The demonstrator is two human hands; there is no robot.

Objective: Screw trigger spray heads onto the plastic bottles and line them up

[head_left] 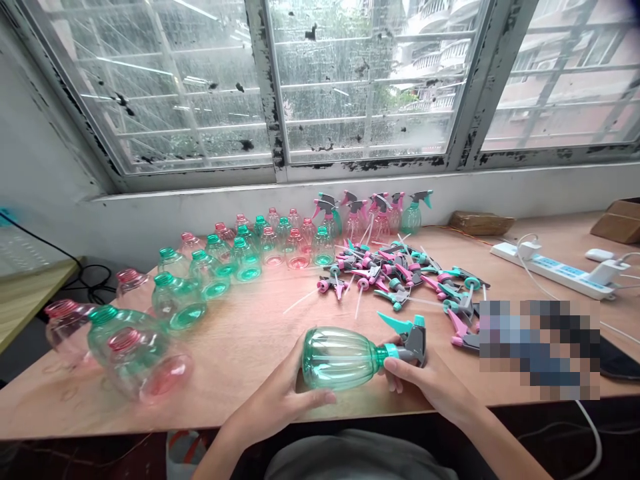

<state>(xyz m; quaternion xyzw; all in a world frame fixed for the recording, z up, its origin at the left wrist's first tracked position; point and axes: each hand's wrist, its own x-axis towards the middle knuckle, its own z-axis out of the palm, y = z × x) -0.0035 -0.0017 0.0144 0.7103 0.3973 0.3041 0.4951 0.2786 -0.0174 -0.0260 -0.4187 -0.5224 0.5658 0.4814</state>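
Observation:
A clear green spray bottle point(337, 360) lies sideways in the air above the table's front edge, its base to the left and its neck to the right. My left hand point(287, 393) is wrapped round the base end, thumb along the underside. At the neck, my right hand point(425, 377) grips the turquoise collar of the grey and turquoise spray head point(413, 340), which sits on the bottle's mouth. Beyond my hands lies a heap of loose pink, turquoise and grey spray heads point(395, 267) with white tubes.
Open green and pink bottles point(180, 300) stand in rows at the left and back. Several bottles with spray heads point(355, 217) line the wall. A white power strip point(555, 270), a brown parcel point(481, 223) and a cardboard box point(617, 223) are at the right.

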